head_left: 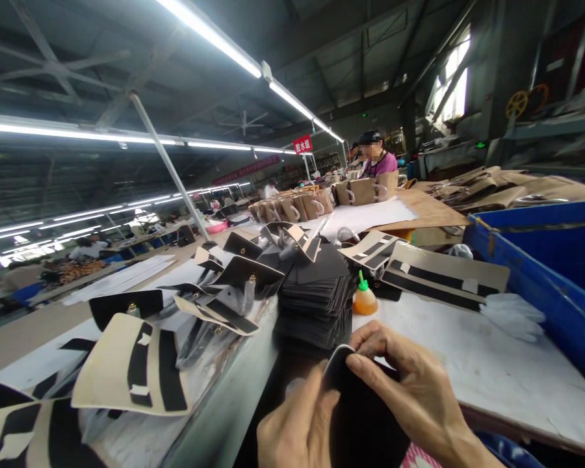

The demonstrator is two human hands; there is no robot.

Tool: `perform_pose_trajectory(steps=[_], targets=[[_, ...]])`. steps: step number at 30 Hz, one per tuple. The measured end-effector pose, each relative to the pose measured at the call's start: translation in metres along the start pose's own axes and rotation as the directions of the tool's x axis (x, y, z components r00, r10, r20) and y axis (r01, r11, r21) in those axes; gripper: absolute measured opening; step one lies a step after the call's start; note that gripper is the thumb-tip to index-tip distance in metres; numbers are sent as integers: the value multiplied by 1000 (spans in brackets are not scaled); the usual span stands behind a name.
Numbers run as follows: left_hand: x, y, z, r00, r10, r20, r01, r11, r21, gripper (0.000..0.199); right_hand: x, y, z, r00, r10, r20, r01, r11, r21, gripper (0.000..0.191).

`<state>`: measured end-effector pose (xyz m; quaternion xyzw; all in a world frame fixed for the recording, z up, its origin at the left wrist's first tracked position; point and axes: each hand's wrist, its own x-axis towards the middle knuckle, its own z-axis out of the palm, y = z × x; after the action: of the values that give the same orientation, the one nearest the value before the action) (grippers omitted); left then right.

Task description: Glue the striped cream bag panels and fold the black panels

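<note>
A black panel (365, 416) with a pale rounded edge is held upright between both hands, low in the view. My left hand (299, 419) pinches its left edge between thumb and fingers. At the top edge, my right hand (409, 380) grips the panel with thumb in front and fingers behind. Just beyond the hands rises a stack of black panels (314, 299). An orange glue bottle (365, 300) with a green nozzle stands to the right of that stack.
Beige and black flaps (131, 364) lie spread on the left table. More beige panels (443, 273) and a white glove (511, 315) lie at the right, beside a blue bin (541, 279). Brown bags (361, 192) stand farther back before a person (383, 162).
</note>
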<state>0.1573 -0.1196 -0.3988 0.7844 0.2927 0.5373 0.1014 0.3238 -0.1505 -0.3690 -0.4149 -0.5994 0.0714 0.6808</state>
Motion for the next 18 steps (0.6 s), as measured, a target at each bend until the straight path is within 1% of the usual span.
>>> perform_pose_trajectory(steps=[5,7,8,10,11,12,14,15,16,17,18], targets=[[16,17,10,998,-51,-20,51,999,-19,21,-1,-3,10,1000,-17,-25,18,999,37,21],[21,22,9,995,-102,14,102,993,-63,20,-2,-3,10,999,13,-30,-11,998,65,22],[23,24,7,990,-133,40,136,986,-91,20,-2,-3,9,999,34,-11,-33,995,91,23],[26,25,1,976,-192,102,205,969,-140,23,0,-5,0,990,113,80,-126,975,185,23],[26,24,-3,969,-225,105,239,960,-147,25,2,-7,-6,974,170,149,-202,950,239,24],[26,22,-8,963,-260,78,269,952,-145,25,5,-9,-13,947,234,220,-291,915,279,24],[28,17,-18,947,-321,-32,313,939,-145,24,13,-12,-26,879,323,351,-429,856,287,27],[30,14,-22,933,-349,-86,332,929,-164,25,18,-12,-30,852,330,406,-454,852,261,28],[32,11,-26,923,-370,-105,343,916,-210,27,23,-11,-31,837,310,450,-444,867,228,28],[36,9,-27,927,-368,-75,333,897,-291,30,27,-10,-29,828,274,490,-413,888,203,28],[40,8,-27,946,-324,-4,295,867,-401,35,31,-7,-24,812,226,537,-379,905,192,29]])
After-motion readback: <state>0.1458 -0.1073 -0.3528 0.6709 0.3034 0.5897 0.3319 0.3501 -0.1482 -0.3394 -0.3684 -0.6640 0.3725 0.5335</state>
